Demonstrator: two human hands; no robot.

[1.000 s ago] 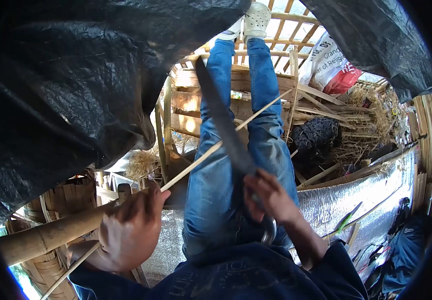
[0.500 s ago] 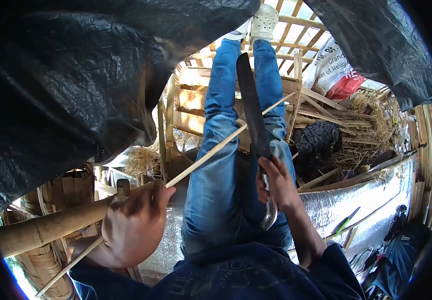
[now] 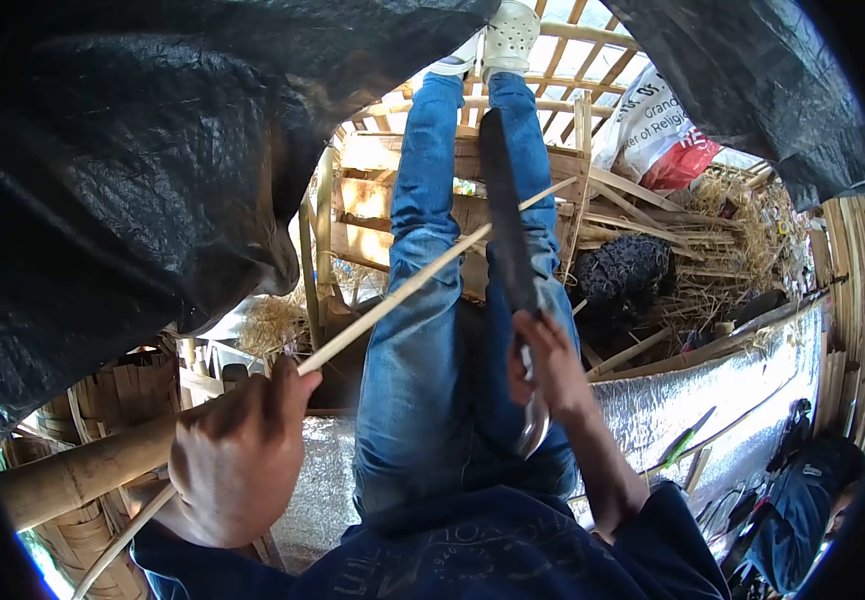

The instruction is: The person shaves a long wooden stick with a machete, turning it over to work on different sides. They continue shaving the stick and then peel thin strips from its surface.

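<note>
My left hand [image 3: 237, 460] is closed around a long pale bamboo strip [image 3: 392, 298]. The strip slants up and rightward across my legs, while its other end comes out below my wrist at lower left. In my right hand [image 3: 550, 372] is a machete [image 3: 508, 215], gripped by its metal-looking handle. Its dark blade points away from me over my right leg and crosses the strip near the strip's far end. Fingers of the right hand are slightly blurred.
A thick bamboo pole [image 3: 97, 470] lies beside my left hand. Black plastic sheeting [image 3: 132, 170] hangs at upper left. To the right are straw [image 3: 752, 240], a dark lump [image 3: 624, 272] and silver foil sheeting [image 3: 642, 415]. A green-handled knife [image 3: 687, 437] rests on the foil.
My left hand has shifted left and slightly down, drawing the strip with it. The machete has come a little nearer to me, its tip lower in view. The view has shifted slightly.
</note>
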